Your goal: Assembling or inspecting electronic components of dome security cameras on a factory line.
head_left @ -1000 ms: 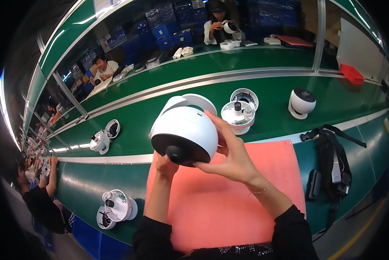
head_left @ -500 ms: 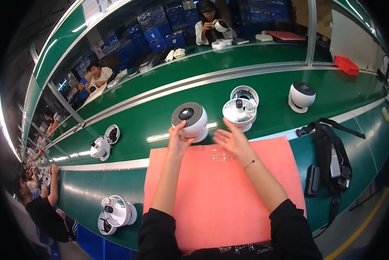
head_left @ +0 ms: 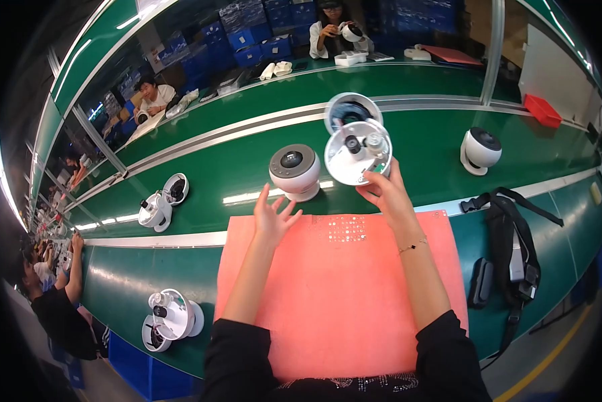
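Note:
My right hand (head_left: pixel 385 194) grips an opened white round device housing (head_left: pixel 358 164) by its lower right edge and lifts it above the green belt. Inside it a black cylinder and a clear part stand up; its second bowl-shaped half (head_left: pixel 352 110) hangs behind, with dark wiring inside. My left hand (head_left: pixel 274 219) is empty, fingers spread, just in front of a closed white ball-shaped device (head_left: pixel 294 171) with a grey face and dark dome, which rests on its base on the belt. Under both arms lies a pink cloth mat (head_left: pixel 334 301).
Another closed ball device (head_left: pixel 480 151) stands at the right. Opened housings sit on the belt (head_left: pixel 156 212) and bench (head_left: pixel 173 315) at the left. A black strap pouch (head_left: pixel 515 248) and a dark case (head_left: pixel 480 282) lie right of the mat. Co-workers (head_left: pixel 341 33) sit across the belt.
My left hand has let go of the closed ball device and drawn back slightly. My right hand has taken hold of the opened housing and raised it from the belt toward me.

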Available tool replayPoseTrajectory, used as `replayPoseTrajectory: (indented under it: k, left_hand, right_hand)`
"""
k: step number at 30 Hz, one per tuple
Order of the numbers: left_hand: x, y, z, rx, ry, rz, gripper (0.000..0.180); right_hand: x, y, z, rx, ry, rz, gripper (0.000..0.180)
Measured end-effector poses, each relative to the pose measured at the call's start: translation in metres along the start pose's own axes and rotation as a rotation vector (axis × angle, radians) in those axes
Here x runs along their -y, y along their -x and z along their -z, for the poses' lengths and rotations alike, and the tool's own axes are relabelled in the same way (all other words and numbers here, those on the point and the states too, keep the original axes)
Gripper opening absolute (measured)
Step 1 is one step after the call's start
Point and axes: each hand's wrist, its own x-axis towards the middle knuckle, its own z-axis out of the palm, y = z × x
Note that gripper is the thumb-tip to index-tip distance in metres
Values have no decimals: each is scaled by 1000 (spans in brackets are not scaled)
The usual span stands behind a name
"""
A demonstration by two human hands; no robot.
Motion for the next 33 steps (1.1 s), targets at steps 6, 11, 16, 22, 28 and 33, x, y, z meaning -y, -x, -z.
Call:
replayPoseTrajectory:
  k: [6,11,16,22,28,33]
  left_hand:
    - [-15,80,42,626,591,366,71]
    - [1,136,87,434,667,334,46]
    - [5,163,112,200,426,359,58]
    - [9,194,105,113,255,180,50]
    - [-10,231,74,499,133,288,70]
    - [-12,241,35,786,-284,146,88]
  right_hand:
    - [38,44,-29,335,144,-162,53]
    - [28,59,-31,422,331,-541,45]
    - [11,80,-4,487,504,-673,40]
    - [18,119,11,514,892,-345,46]
    - [45,181,-62,693,1020,601,37]
    - [37,211,-68,610,1132,899,35]
